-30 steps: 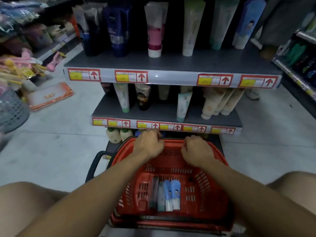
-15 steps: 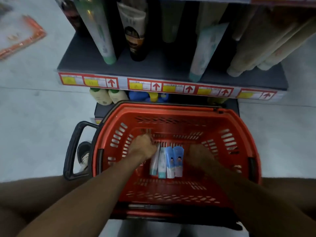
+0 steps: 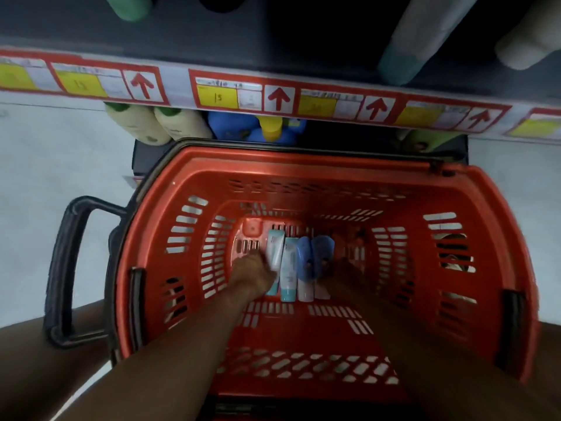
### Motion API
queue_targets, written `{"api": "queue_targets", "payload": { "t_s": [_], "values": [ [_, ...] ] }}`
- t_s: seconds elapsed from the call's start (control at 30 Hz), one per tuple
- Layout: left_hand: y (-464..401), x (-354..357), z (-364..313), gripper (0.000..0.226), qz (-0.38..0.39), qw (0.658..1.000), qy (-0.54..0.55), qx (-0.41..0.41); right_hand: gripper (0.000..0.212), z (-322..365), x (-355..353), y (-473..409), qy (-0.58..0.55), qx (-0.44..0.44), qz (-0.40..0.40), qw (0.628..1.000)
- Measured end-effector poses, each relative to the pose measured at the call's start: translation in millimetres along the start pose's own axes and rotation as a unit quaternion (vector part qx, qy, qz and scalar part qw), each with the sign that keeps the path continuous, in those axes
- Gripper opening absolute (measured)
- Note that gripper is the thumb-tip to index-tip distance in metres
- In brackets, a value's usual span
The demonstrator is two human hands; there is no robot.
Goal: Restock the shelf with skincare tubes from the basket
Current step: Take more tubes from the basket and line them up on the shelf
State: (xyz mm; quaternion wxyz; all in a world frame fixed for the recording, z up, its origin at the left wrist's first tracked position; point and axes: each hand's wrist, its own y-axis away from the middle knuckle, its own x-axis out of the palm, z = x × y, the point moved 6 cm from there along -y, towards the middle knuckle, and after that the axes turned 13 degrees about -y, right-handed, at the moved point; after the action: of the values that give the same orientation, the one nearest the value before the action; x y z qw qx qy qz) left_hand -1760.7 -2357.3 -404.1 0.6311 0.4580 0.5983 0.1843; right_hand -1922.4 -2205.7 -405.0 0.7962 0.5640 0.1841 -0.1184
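Note:
A red plastic basket (image 3: 455, 208) sits on the floor in front of the shelf (image 3: 303, 56). Several skincare tubes lie side by side on its bottom. My left hand (image 3: 253, 273) is deep in the basket, closed around the leftmost white and teal tube (image 3: 275, 249), whose far end tilts up. A second white and teal tube (image 3: 288, 268) and a blue tube (image 3: 303, 256) lie beside it. My right hand (image 3: 341, 276), in shadow, curls its fingers onto the rightmost blue tube (image 3: 323, 250).
The shelf edge carries red and yellow price labels (image 3: 218, 97). Cream bottles (image 3: 145, 126) and blue and yellow bottles (image 3: 258, 129) stand on the lowest level behind the basket. The black basket handle (image 3: 63, 268) sticks out left. Tubes (image 3: 403, 53) stand on the shelf above.
Both hands left the basket's far rim and reached down to the tubes on its bottom. My view dropped and closed in on the basket. The leftmost tube has tilted up in my left hand.

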Motion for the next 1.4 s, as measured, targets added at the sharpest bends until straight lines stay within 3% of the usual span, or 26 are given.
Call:
{"api": "queue_targets", "payload": {
  "t_s": [0.13,0.3,0.47,0.63,0.73,0.77,0.8,0.9,0.93,1.07,1.2,1.4],
  "values": [
    [-5.9,15.8,6.0,0.038,0.018,0.999,0.044,-0.015,0.056,-1.3,12.3,-8.1,-0.015,0.01,0.013,1.0],
    [-10.4,22.8,4.4,0.042,0.032,0.998,0.055,-0.017,0.055,-11.3,16.0,-17.6,-0.058,0.048,0.004,0.997],
    [-11.0,14.0,1.6,0.029,0.037,0.999,0.021,-0.026,0.085,-13.3,3.3,-11.1,-0.078,0.058,-0.015,0.995],
    [3.3,-12.7,-8.0,0.053,0.005,1.0,-0.008,-0.01,0.089,0.2,-21.6,11.4,-0.1,0.019,-0.038,0.994],
    [18.7,-31.7,-16.5,0.065,-0.024,1.0,-0.013,0.005,0.126,11.1,-36.8,30.2,-0.123,-0.031,-0.071,0.989],
    [25.6,-37.9,-19.7,0.064,-0.032,0.999,-0.005,0.01,0.128,14.9,-42.2,38.8,-0.145,-0.052,-0.082,0.985],
    [34.0,-44.3,-22.9,0.062,-0.042,0.999,0.001,0.015,0.116,15.5,-47.2,47.1,-0.16,-0.055,-0.094,0.981],
    [53.9,-60.9,-32.7,0.05,-0.071,0.997,0.017,0.033,0.026,18.4,-64.7,67.4,-0.145,-0.069,-0.114,0.98],
    [64.2,-67.7,-36.9,0.048,-0.083,0.996,0.018,0.039,0.018,19.6,-71.8,74.7,-0.128,-0.088,-0.134,0.979],
    [104.4,-96.0,-55.0,0.052,-0.133,0.989,0.027,0.066,0.038,18.1,-96.6,107.4,-0.132,-0.113,-0.214,0.961],
    [141.6,-120.0,-75.9,0.048,-0.168,0.98,0.019,0.102,0.048,24.9,-121.1,148.8,-0.157,-0.133,-0.242,0.948],
    [194.4,-150.7,-109.5,0.045,-0.246,0.955,0.018,0.162,0.04,33.1,-166.4,197.9,-0.166,-0.199,-0.312,0.914]
  ]
}}
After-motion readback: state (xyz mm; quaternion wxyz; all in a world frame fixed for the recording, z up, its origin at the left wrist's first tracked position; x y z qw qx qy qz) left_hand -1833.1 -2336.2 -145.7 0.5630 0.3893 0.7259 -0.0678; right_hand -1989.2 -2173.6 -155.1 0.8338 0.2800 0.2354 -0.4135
